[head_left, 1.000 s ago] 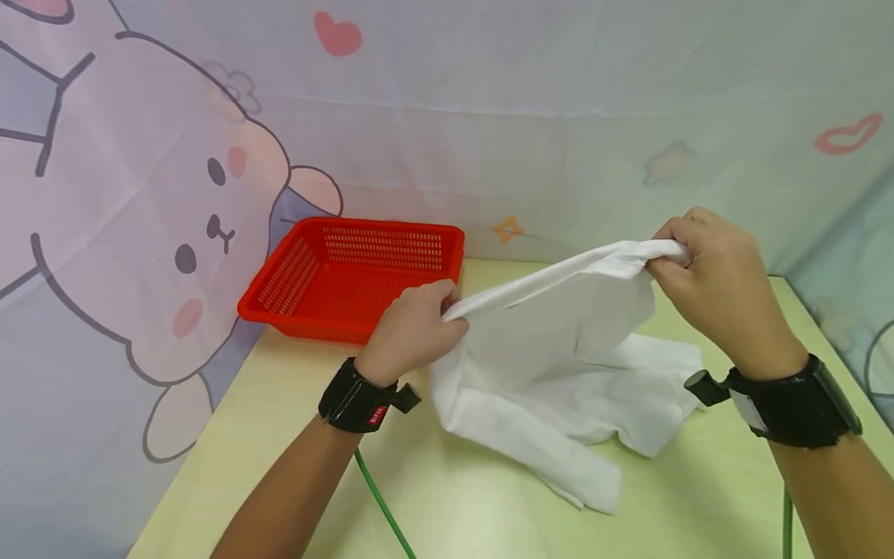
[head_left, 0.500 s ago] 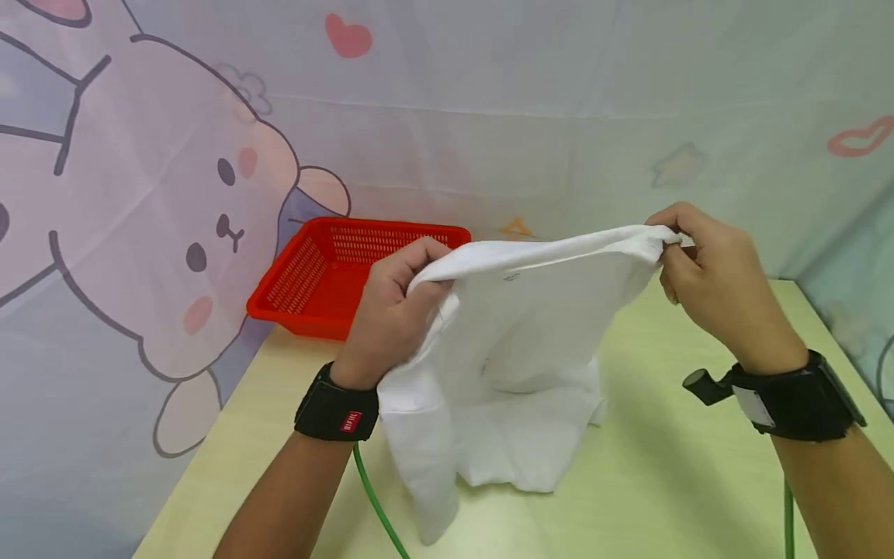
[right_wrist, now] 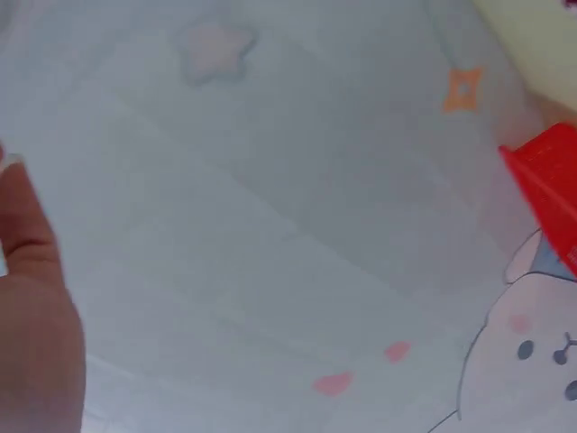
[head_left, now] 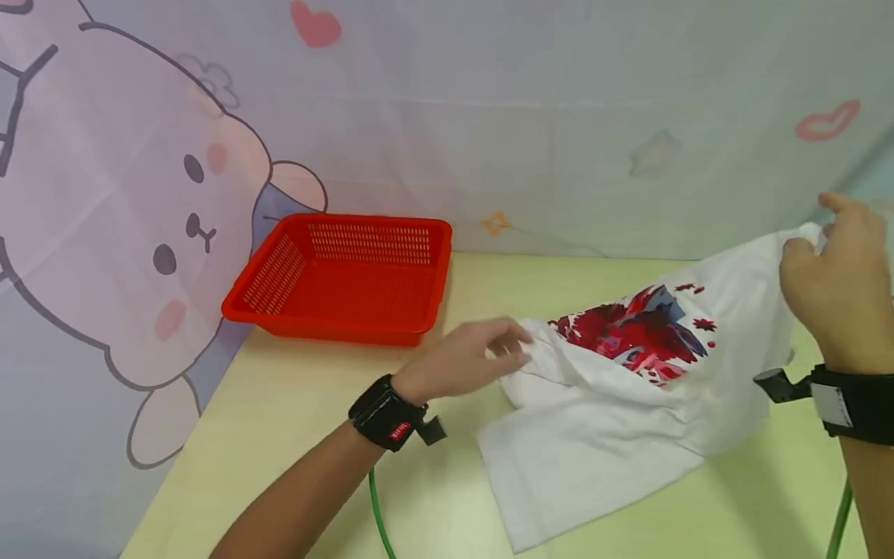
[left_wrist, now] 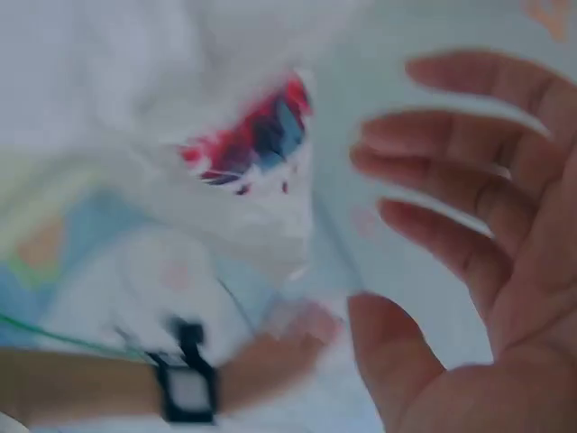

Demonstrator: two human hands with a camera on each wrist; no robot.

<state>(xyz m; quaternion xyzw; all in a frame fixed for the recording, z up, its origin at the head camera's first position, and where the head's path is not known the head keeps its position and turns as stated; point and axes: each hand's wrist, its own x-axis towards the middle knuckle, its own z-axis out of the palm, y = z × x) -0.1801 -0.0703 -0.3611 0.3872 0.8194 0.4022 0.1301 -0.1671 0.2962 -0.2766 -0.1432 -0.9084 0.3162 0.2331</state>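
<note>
A white T-shirt (head_left: 740, 349) with a red and blue splash print (head_left: 635, 334) lies partly on the table, its right end lifted. My right hand (head_left: 841, 283) pinches that raised edge at the far right. My left hand (head_left: 464, 357) is at the shirt's left side, fingers parted. In the left wrist view, the same left hand (left_wrist: 532, 289) has its fingers spread with no cloth between them, and the shirt (left_wrist: 270, 225) hangs beyond, blurred. Only the thumb side of my right hand (right_wrist: 36, 325) shows in the right wrist view; its grip is mostly cut off.
A red plastic basket (head_left: 335, 332) with slotted sides stands at the back left of the pale yellow table (head_left: 279, 435). Behind it hangs a curtain (head_left: 559, 155) with cartoon prints. A green cable (head_left: 378, 505) runs down from the left wrist strap (head_left: 387, 415).
Both hands gripped the shirt's edge and raised it. Now the left hand has let go, while the right has carried its edge rightward, and the printed side has come into view.
</note>
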